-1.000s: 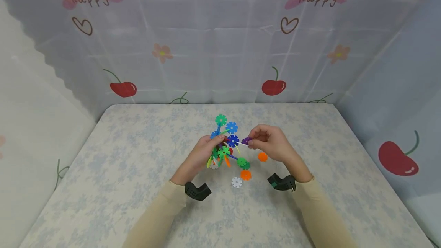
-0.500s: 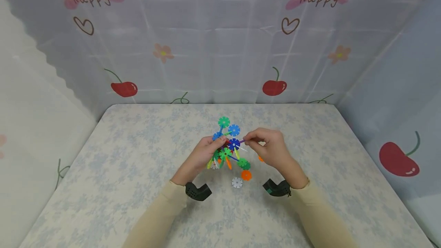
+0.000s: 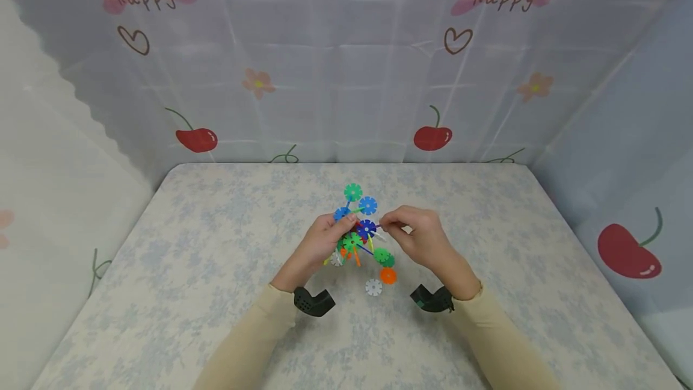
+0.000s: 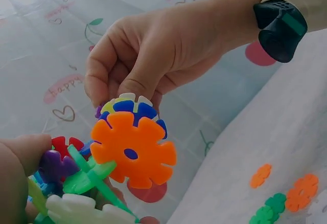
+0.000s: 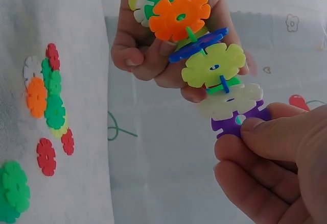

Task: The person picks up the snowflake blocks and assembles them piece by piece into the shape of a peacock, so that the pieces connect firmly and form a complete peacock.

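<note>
My left hand [image 3: 323,236] grips a cluster of interlocking snowflake discs, its thumb over the near side. Blue, green, orange, white and yellow discs stick out at different angles; one orange disc [image 4: 134,147] faces the left wrist view. At the cluster's right side, next to a dark blue disc [image 3: 366,229], my right hand [image 3: 419,230] pinches a purple snowflake disc [image 5: 225,128] between thumb and forefinger. In the right wrist view the purple disc lies right at a white disc [image 5: 232,101], overlapping its edge. My left palm hides part of the cluster.
Loose discs lie on the pale floral tabletop [image 3: 216,281]: a white one [image 3: 373,287], an orange one [image 3: 388,275] and green ones [image 3: 381,255]. Red discs [image 5: 46,156] also show in the right wrist view. A printed curtain [image 3: 335,77] hangs behind the table.
My right hand has moved left with the purple disc, from a small gap up to the cluster. A loose orange disc has become hidden behind that hand. The left hand has barely shifted.
</note>
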The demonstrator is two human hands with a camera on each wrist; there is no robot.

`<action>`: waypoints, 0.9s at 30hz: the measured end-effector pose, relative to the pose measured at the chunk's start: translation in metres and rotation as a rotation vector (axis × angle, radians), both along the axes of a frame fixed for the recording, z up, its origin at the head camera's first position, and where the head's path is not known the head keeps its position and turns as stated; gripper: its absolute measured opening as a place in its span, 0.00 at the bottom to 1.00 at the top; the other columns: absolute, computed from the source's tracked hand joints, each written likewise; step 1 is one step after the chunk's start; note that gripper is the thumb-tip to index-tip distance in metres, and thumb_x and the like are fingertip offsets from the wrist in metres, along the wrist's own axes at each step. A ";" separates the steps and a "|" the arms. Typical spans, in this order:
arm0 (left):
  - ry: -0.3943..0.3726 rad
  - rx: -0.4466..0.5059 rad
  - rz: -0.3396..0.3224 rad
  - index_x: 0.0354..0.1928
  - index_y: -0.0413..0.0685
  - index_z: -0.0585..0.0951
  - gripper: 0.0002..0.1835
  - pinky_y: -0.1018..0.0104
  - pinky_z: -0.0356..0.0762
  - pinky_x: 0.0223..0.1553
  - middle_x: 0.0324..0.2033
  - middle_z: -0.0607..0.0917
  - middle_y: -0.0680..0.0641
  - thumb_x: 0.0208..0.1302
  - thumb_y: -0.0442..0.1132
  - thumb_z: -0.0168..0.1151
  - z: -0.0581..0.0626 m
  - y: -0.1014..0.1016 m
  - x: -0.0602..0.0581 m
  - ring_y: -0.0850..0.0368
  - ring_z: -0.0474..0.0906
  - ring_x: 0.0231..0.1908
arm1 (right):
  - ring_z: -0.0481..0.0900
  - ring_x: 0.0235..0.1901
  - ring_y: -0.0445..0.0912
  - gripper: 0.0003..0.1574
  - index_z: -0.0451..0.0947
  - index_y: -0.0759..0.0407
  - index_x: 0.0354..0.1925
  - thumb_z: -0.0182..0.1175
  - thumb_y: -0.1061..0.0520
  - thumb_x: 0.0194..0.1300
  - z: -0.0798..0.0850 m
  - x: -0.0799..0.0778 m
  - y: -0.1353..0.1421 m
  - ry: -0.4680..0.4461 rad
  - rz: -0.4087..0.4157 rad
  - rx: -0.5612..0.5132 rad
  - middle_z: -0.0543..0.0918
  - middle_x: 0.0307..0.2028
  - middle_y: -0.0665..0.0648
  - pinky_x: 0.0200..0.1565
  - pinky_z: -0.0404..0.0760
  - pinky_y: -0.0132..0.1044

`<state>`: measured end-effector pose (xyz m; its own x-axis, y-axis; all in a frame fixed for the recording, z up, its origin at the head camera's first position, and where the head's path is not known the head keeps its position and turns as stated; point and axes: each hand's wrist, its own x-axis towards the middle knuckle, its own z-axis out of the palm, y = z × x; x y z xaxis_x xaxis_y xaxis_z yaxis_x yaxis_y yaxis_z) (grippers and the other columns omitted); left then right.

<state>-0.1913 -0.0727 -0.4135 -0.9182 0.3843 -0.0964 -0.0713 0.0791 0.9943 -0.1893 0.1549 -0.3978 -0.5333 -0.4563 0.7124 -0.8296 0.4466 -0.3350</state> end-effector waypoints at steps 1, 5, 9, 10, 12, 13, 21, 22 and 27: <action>0.000 -0.004 -0.006 0.32 0.43 0.79 0.21 0.64 0.68 0.40 0.25 0.76 0.55 0.81 0.48 0.48 0.000 0.000 0.000 0.60 0.67 0.30 | 0.88 0.30 0.46 0.13 0.86 0.65 0.33 0.72 0.76 0.51 0.000 -0.001 0.000 0.001 0.000 -0.007 0.89 0.30 0.57 0.35 0.88 0.35; -0.016 -0.026 -0.036 0.22 0.48 0.72 0.23 0.66 0.65 0.36 0.19 0.66 0.55 0.81 0.47 0.49 0.001 0.002 -0.002 0.59 0.62 0.26 | 0.88 0.30 0.47 0.15 0.86 0.64 0.34 0.72 0.78 0.49 0.000 -0.006 0.004 0.003 0.001 -0.054 0.89 0.31 0.58 0.37 0.87 0.30; -0.039 -0.040 -0.039 0.23 0.48 0.72 0.22 0.66 0.65 0.35 0.19 0.65 0.55 0.80 0.46 0.51 0.004 0.005 -0.002 0.59 0.63 0.26 | 0.88 0.30 0.48 0.16 0.86 0.63 0.34 0.71 0.79 0.50 0.002 -0.007 0.008 -0.023 0.016 -0.103 0.89 0.32 0.58 0.41 0.84 0.23; -0.047 -0.035 -0.034 0.23 0.49 0.73 0.22 0.66 0.66 0.36 0.21 0.68 0.55 0.80 0.46 0.51 0.004 0.005 -0.002 0.59 0.65 0.28 | 0.88 0.30 0.48 0.16 0.86 0.63 0.34 0.70 0.79 0.50 0.002 -0.006 0.008 -0.032 0.023 -0.111 0.89 0.32 0.58 0.42 0.84 0.22; -0.051 -0.022 -0.027 0.25 0.48 0.74 0.20 0.65 0.67 0.38 0.23 0.71 0.55 0.79 0.45 0.51 0.005 0.004 -0.002 0.58 0.66 0.31 | 0.88 0.30 0.48 0.16 0.86 0.63 0.34 0.70 0.79 0.50 0.002 -0.006 0.008 -0.046 0.042 -0.119 0.89 0.32 0.57 0.42 0.83 0.21; -0.050 -0.009 -0.025 0.27 0.47 0.76 0.18 0.66 0.68 0.40 0.25 0.73 0.55 0.79 0.45 0.52 0.004 0.004 -0.001 0.58 0.68 0.32 | 0.87 0.30 0.48 0.16 0.86 0.63 0.33 0.70 0.79 0.50 0.001 -0.005 0.007 -0.053 0.053 -0.121 0.89 0.31 0.57 0.42 0.83 0.21; -0.051 0.021 0.063 0.59 0.34 0.78 0.20 0.65 0.80 0.50 0.38 0.85 0.50 0.78 0.44 0.54 0.002 0.003 -0.001 0.59 0.80 0.40 | 0.85 0.29 0.45 0.16 0.86 0.62 0.34 0.70 0.79 0.51 0.000 -0.003 0.002 -0.065 0.055 -0.098 0.89 0.32 0.57 0.39 0.84 0.23; -0.051 0.024 0.085 0.62 0.34 0.77 0.22 0.62 0.81 0.54 0.42 0.86 0.46 0.78 0.45 0.54 0.002 0.003 -0.001 0.56 0.81 0.44 | 0.85 0.29 0.45 0.15 0.85 0.63 0.35 0.70 0.78 0.51 0.000 -0.003 0.001 -0.062 0.043 -0.097 0.89 0.33 0.57 0.38 0.85 0.26; -0.069 0.104 0.189 0.69 0.37 0.73 0.26 0.45 0.60 0.76 0.70 0.73 0.38 0.79 0.47 0.53 0.002 0.001 -0.002 0.44 0.64 0.75 | 0.85 0.28 0.48 0.09 0.85 0.64 0.40 0.69 0.70 0.60 0.001 -0.005 0.007 -0.202 -0.146 -0.045 0.89 0.35 0.60 0.33 0.88 0.40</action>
<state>-0.1929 -0.0718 -0.4111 -0.9674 0.2175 -0.1300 -0.1430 -0.0448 0.9887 -0.1942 0.1618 -0.3968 -0.7249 -0.3341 0.6024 -0.6715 0.5376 -0.5099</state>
